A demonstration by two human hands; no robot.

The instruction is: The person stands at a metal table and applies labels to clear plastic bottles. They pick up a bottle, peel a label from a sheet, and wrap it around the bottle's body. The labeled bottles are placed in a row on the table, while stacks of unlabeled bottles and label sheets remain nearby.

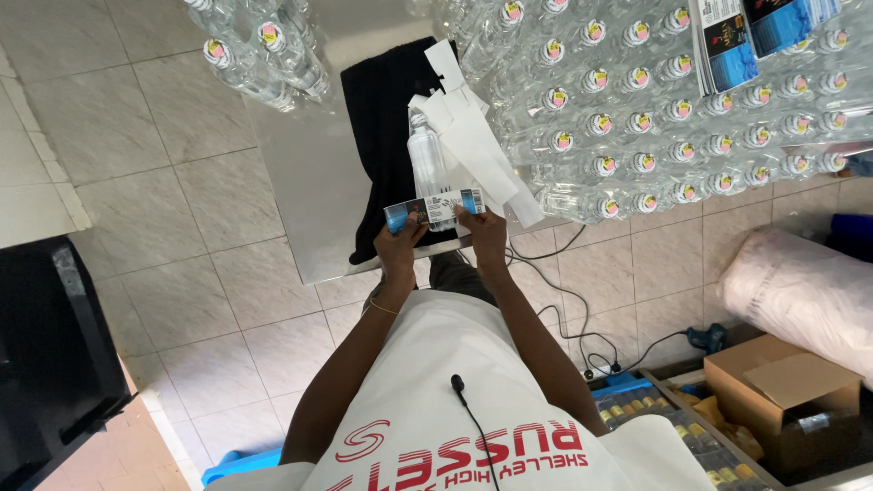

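**Label held across a bottle on the bench**

A pale tiled floor fills the left of the frame, and a shiny metal bench (300,173) runs down the middle, with a black cloth (382,118) spread on it. On the cloth lies a clear plastic bottle (427,164), its long axis running up and down the frame, cap toward the top. Both hands hold a blue and white label (435,210) stretched left to right across the bottle's lower end, so the label's length crosses the bottle's. The left hand (400,244) pinches the label's blue left end between thumb and fingers; the right hand (484,227) pinches the right end the same way. Both sit just below the bottle, about equally near it.

White backing strips (473,136) lie in a loose pile touching the bottle's right side. Rows of capped bottles (682,100) fill the upper right, with a stack of blue and black label sheets (727,36) on top. More bottles (264,55) sit at upper left. A cardboard box (782,382) stands on the floor at lower right, beside a pink roll (800,291).
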